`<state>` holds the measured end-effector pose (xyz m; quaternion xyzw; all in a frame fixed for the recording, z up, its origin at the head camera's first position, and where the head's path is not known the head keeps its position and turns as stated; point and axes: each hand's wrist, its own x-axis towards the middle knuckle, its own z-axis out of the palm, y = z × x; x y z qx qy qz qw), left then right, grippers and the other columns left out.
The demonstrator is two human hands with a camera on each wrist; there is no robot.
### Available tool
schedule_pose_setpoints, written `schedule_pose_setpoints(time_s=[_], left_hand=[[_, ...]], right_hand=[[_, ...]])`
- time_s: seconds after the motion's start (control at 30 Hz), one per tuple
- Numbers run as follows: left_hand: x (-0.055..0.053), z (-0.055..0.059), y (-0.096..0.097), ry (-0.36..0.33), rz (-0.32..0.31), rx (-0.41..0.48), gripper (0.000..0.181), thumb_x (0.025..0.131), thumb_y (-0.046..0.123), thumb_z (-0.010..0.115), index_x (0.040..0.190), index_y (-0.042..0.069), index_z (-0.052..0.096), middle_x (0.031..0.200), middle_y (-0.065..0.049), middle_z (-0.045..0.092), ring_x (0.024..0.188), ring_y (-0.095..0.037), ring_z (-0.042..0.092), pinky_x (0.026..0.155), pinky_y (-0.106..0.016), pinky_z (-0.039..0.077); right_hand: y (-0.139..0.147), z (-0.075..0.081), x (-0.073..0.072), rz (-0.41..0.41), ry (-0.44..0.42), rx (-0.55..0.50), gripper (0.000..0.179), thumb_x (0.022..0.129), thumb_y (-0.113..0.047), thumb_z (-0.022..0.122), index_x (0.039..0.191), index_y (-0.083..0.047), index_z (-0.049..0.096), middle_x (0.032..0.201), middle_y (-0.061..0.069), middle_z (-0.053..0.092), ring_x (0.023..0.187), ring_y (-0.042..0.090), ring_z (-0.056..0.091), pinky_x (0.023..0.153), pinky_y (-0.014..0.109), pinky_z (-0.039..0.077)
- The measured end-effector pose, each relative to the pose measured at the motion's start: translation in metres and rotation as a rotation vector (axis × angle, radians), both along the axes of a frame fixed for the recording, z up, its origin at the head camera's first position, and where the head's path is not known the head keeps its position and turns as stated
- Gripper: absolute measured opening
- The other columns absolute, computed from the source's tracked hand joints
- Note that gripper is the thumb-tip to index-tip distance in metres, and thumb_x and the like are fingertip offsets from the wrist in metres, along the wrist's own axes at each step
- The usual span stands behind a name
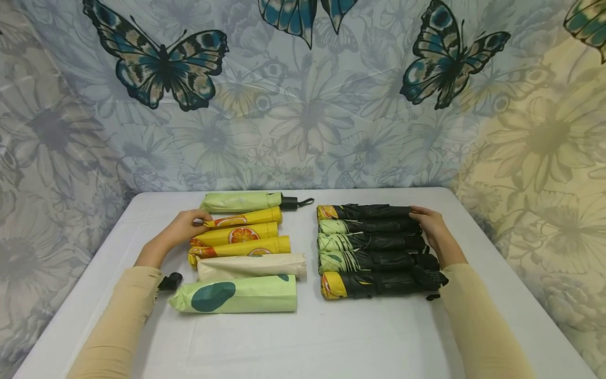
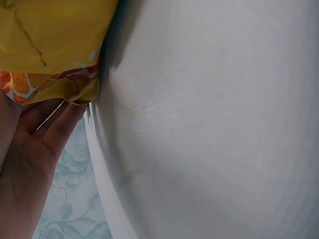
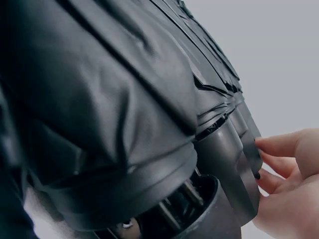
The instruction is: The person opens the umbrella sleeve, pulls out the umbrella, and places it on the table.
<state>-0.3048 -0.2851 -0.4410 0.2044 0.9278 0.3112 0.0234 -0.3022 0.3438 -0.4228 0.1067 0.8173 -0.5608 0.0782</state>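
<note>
My left hand [image 1: 182, 226] pinches the left end of the farthest yellow umbrella sleeve [image 1: 246, 217], printed with orange slices. In the left wrist view its fingers lie against the sleeve's end [image 2: 55, 87]. My right hand [image 1: 435, 231] holds the handle end of the farthest black folding umbrella [image 1: 374, 211]; its fingertips meet the dark handle [image 3: 251, 144] in the right wrist view. Nearer lie several black folded umbrellas [image 1: 379, 242] side by side, with green or yellow ends. Two more yellow sleeves [image 1: 241, 233] lie below the held one.
Behind the yellow sleeves lies a light green sleeved umbrella [image 1: 241, 202] with a black handle. Nearer are a cream sleeve [image 1: 251, 267] and a green one with dark spots [image 1: 265, 295]. A black handle [image 1: 170, 281] shows by the left cuff. The white table [image 1: 303, 342] meets a butterfly-patterned backdrop.
</note>
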Motion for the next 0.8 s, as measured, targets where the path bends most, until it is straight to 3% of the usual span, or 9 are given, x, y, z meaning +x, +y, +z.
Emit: schedule_pose_setpoints(time_s=[0.17, 0.27, 0.33, 0.4, 0.43, 0.57, 0.67, 0.77, 0.8], left_hand=[[0.000, 0.000, 0.000, 0.000, 0.004, -0.004, 0.018, 0.089, -0.008, 0.058, 0.104, -0.003, 0.068, 0.108, -0.023, 0.065, 0.110, -0.046, 0.061, 0.093, -0.054, 0.053], [0.000, 0.000, 0.001, -0.013, 0.008, -0.010, 0.019, 0.089, -0.007, 0.059, 0.106, -0.004, 0.067, 0.110, -0.024, 0.065, 0.111, -0.047, 0.060, 0.094, -0.054, 0.053], [0.000, 0.002, 0.001, -0.030, 0.013, -0.024, 0.021, 0.090, -0.004, 0.061, 0.110, -0.004, 0.066, 0.113, -0.025, 0.064, 0.112, -0.047, 0.060, 0.094, -0.053, 0.053], [0.001, 0.005, 0.000, -0.052, 0.018, -0.040, 0.027, 0.091, 0.000, 0.063, 0.118, -0.005, 0.064, 0.120, -0.028, 0.061, 0.114, -0.048, 0.059, 0.094, -0.053, 0.053], [0.001, 0.006, 0.000, -0.061, 0.020, -0.047, 0.032, 0.091, 0.002, 0.064, 0.122, -0.005, 0.062, 0.123, -0.028, 0.060, 0.115, -0.048, 0.058, 0.095, -0.053, 0.052], [0.001, 0.010, -0.003, -0.049, 0.012, -0.032, 0.046, 0.089, 0.009, 0.069, 0.132, 0.000, 0.056, 0.134, -0.025, 0.055, 0.124, -0.047, 0.051, 0.101, -0.058, 0.046], [0.000, 0.016, -0.004, -0.012, -0.004, -0.002, 0.050, 0.089, 0.016, 0.072, 0.134, 0.003, 0.055, 0.134, -0.022, 0.056, 0.125, -0.044, 0.048, 0.105, -0.061, 0.040], [-0.002, 0.024, -0.004, 0.006, 0.017, -0.004, 0.054, 0.091, 0.027, 0.070, 0.136, 0.003, 0.053, 0.135, -0.022, 0.055, 0.126, -0.042, 0.047, 0.107, -0.062, 0.037], [-0.004, 0.027, -0.004, 0.004, 0.027, -0.009, 0.055, 0.092, 0.030, 0.068, 0.137, 0.004, 0.051, 0.137, -0.023, 0.053, 0.127, -0.043, 0.046, 0.107, -0.063, 0.036]], right_hand=[[0.003, 0.000, -0.001, 0.009, -0.025, 0.002, 0.056, 0.106, -0.023, 0.033, 0.153, 0.004, 0.018, 0.162, 0.025, 0.004, 0.150, 0.043, 0.007, 0.123, 0.050, 0.016], [0.003, 0.001, -0.001, 0.005, -0.040, -0.001, 0.056, 0.106, -0.025, 0.032, 0.152, 0.004, 0.019, 0.162, 0.024, 0.008, 0.149, 0.040, 0.013, 0.123, 0.049, 0.019], [0.000, 0.003, -0.002, -0.007, -0.040, 0.014, 0.056, 0.106, -0.027, 0.033, 0.152, 0.003, 0.022, 0.161, 0.025, 0.013, 0.146, 0.037, 0.025, 0.122, 0.048, 0.023], [-0.005, 0.006, -0.001, -0.029, -0.027, 0.038, 0.057, 0.105, -0.029, 0.036, 0.152, 0.002, 0.025, 0.159, 0.025, 0.022, 0.128, 0.027, 0.048, 0.116, 0.042, 0.035], [-0.008, 0.008, 0.000, -0.038, -0.015, 0.055, 0.057, 0.105, -0.029, 0.036, 0.152, 0.001, 0.026, 0.157, 0.026, 0.025, 0.118, 0.022, 0.054, 0.113, 0.041, 0.038], [-0.021, 0.017, 0.003, -0.067, 0.045, 0.104, 0.060, 0.104, -0.031, 0.039, 0.152, 0.003, 0.025, 0.155, 0.029, 0.027, 0.125, 0.029, 0.053, 0.112, 0.046, 0.038], [-0.032, 0.022, 0.001, -0.083, 0.104, 0.118, 0.063, 0.103, -0.030, 0.042, 0.152, 0.004, 0.023, 0.156, 0.031, 0.023, 0.144, 0.046, 0.025, 0.119, 0.054, 0.026], [-0.044, 0.026, -0.002, -0.103, 0.179, 0.105, 0.068, 0.101, -0.031, 0.048, 0.153, 0.004, 0.022, 0.157, 0.030, 0.024, 0.145, 0.044, 0.024, 0.119, 0.053, 0.026], [-0.048, 0.025, -0.004, -0.122, 0.217, 0.070, 0.070, 0.099, -0.032, 0.053, 0.153, 0.002, 0.024, 0.156, 0.028, 0.027, 0.145, 0.041, 0.027, 0.118, 0.047, 0.030]])
